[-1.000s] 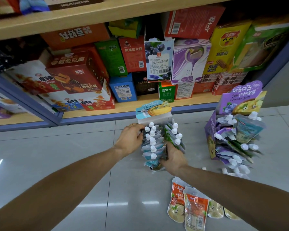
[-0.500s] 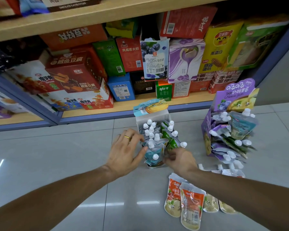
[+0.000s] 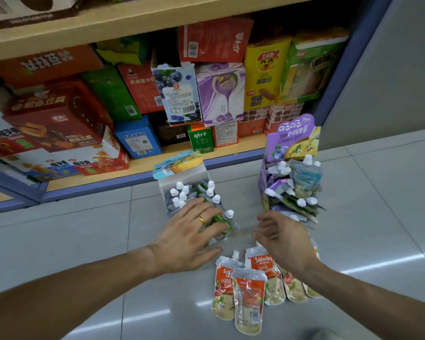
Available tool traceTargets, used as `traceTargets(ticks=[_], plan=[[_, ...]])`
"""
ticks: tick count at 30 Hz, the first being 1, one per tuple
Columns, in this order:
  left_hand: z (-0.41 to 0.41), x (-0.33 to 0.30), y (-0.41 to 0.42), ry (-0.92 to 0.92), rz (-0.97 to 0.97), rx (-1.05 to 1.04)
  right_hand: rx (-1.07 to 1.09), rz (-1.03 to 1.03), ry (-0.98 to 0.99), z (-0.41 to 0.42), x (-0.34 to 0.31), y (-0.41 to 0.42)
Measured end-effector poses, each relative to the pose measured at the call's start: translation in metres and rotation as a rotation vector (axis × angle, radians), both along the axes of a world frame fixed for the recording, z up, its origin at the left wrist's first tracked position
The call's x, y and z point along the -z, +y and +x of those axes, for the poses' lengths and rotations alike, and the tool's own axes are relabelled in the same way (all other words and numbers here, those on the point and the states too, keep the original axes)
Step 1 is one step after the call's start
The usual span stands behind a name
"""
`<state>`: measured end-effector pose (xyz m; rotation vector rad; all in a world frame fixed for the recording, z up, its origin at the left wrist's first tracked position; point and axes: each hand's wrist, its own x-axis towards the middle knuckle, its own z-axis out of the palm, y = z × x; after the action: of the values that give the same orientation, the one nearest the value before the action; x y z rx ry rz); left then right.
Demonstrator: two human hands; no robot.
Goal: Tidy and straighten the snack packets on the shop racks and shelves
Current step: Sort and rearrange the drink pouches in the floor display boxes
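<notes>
Grey floor tiles [image 3: 59, 241] run beneath a low wooden shelf [image 3: 157, 163] that crosses the view from 9 to 1 o'clock, crammed with snack boxes [image 3: 59, 123]. At centre, a white display box [image 3: 182, 177] stands on the floor, holding spouted pouches [image 3: 209, 192] with white caps; its printed header card tilts back toward the shelf. The left hand [image 3: 189, 239], a gold ring [image 3: 201, 220] on one finger, lies flat with straight, spread fingers pressed on the nearest pouches in that box, gripping nothing. The right hand [image 3: 282, 239] hangs just to its right, apart from the box, fingers loosely bent and holding nothing. At 2 o'clock a purple display box [image 3: 292, 141] stands upright, its pouches [image 3: 302, 182] leaning out untidily toward the viewer. At 5 o'clock, red-topped pouches [image 3: 248, 298] lie loose on the tiles in an overlapping fan, partly under the right wrist. A grey wall panel [image 3: 390, 69] rises at 2 o'clock behind the purple box.
</notes>
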<state>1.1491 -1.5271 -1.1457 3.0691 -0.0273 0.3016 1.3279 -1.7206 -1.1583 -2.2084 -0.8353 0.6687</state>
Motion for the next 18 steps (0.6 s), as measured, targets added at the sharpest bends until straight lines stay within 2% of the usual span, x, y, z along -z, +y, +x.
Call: traceTargets(ticks=[5, 7, 11, 13, 15, 18], plan=[[0.034, 0.006, -0.022, -0.004, -0.06, 0.0, 0.064, 0.0, -0.139, 0.012, -0.012, -0.02], [0.053, 0.009, -0.03, 0.007, -0.083, 0.013, 0.143, 0.012, -0.262, 0.027, -0.019, -0.029], [0.111, 0.006, -0.043, 0.04, -0.25, -0.085, 0.263, -0.067, -0.488, 0.069, -0.017, -0.045], [0.144, 0.008, -0.042, 0.082, -0.263, -0.131, 0.187, -0.15, -0.467, 0.087, -0.008, -0.047], [0.168, 0.013, -0.041, 0.103, -0.213, -0.134, 0.067, -0.2, -0.364, 0.099, 0.0, -0.044], [0.186, 0.016, -0.046, 0.165, -0.131, -0.148, -0.051, -0.201, -0.297, 0.105, 0.009, -0.033]])
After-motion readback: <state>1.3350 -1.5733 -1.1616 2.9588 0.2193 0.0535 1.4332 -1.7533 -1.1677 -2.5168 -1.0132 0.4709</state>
